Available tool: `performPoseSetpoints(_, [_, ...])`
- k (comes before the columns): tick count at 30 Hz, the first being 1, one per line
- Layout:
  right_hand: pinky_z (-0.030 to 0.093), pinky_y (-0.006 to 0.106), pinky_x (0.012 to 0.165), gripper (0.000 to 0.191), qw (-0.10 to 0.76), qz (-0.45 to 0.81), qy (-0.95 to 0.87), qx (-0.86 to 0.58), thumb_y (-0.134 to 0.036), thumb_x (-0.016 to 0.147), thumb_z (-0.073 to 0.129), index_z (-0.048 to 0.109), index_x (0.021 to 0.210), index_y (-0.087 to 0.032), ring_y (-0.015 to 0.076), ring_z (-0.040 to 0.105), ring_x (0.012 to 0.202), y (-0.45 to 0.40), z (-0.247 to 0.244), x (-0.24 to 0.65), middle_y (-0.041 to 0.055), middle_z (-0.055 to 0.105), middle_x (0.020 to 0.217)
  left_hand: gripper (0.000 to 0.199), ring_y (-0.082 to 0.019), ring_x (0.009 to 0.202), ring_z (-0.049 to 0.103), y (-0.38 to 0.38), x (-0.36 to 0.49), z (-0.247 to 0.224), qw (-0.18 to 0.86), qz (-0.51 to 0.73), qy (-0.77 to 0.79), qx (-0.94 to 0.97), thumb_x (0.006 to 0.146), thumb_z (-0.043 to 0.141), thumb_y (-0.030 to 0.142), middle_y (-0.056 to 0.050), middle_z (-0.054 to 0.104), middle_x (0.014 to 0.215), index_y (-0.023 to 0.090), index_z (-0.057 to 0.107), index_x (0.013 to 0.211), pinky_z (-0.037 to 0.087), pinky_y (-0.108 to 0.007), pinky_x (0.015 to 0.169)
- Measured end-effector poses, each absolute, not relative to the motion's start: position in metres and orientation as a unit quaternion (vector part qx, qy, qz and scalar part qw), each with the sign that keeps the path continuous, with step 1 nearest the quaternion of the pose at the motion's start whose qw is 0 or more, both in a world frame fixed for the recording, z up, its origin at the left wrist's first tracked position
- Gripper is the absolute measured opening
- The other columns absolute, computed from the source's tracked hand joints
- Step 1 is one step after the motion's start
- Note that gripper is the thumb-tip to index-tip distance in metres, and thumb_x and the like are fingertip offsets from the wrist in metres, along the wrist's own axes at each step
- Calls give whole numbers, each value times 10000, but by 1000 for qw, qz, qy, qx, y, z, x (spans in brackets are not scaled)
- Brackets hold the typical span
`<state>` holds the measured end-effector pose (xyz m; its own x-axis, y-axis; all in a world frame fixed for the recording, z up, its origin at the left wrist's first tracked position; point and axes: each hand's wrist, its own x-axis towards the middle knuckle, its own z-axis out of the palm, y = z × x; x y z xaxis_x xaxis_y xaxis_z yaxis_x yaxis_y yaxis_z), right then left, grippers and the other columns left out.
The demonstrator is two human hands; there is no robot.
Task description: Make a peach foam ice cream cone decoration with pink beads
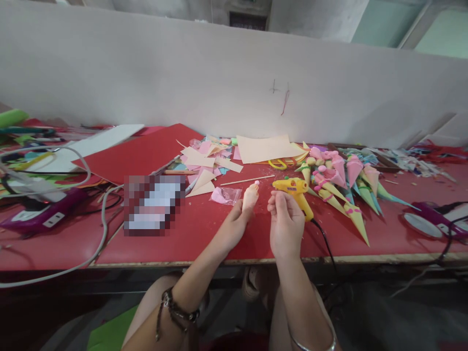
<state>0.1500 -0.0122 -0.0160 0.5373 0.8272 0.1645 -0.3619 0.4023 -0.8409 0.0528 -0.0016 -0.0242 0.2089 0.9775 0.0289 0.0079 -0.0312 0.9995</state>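
Left hand: gripped cream cone snugly
Right hand: curled in, couldn't tell contents
Cone: prob mid-decorating, next needed steadiness tbh

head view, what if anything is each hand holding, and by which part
The left hand grips a small cream piece by its lower end. The right hand is curled; whether it holds anything cannot be told.

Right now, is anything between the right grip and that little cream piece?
Nothing visible is: the red table shows through the gap from the right grip to the cream piece in the left grip. The yellow glue gun lies beyond the right grip.
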Motion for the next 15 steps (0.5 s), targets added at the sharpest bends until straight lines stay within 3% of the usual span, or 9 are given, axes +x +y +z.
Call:
performPoseSetpoints(3, [436, 232, 593, 156, 768, 384, -304, -412, -282, 681, 646, 666, 795, -178, 82, 529, 624, -12, -18, 149, 3, 648, 748, 326, -72, 483, 266, -2, 54, -20, 640, 481, 382, 462, 783, 474, 491, 63, 279, 563, 166, 482, 788, 225, -196, 446])
performPoseSetpoints(8, [476, 319, 791, 158, 755, 381, -331, -418, -265, 693, 633, 685, 819, -185, 143, 608, 828, -12, -19, 146, 38, 692, 887, 357, -72, 465, 210, -8, 56, -13, 674, 490, 359, 420, 812, 435, 457, 62, 268, 557, 147, 536, 959, 163, -203, 431])
performPoseSetpoints(15, [492, 299, 719, 113, 740, 309, -420, -424, -260, 742, 598, 679, 784, -194, 136, 599, 767, -16, -17, 146, 23, 657, 807, 394, -80, 475, 225, -8, 55, -19, 664, 480, 364, 442, 812, 413, 495, 53, 286, 545, 144, 556, 921, 180, -215, 445])
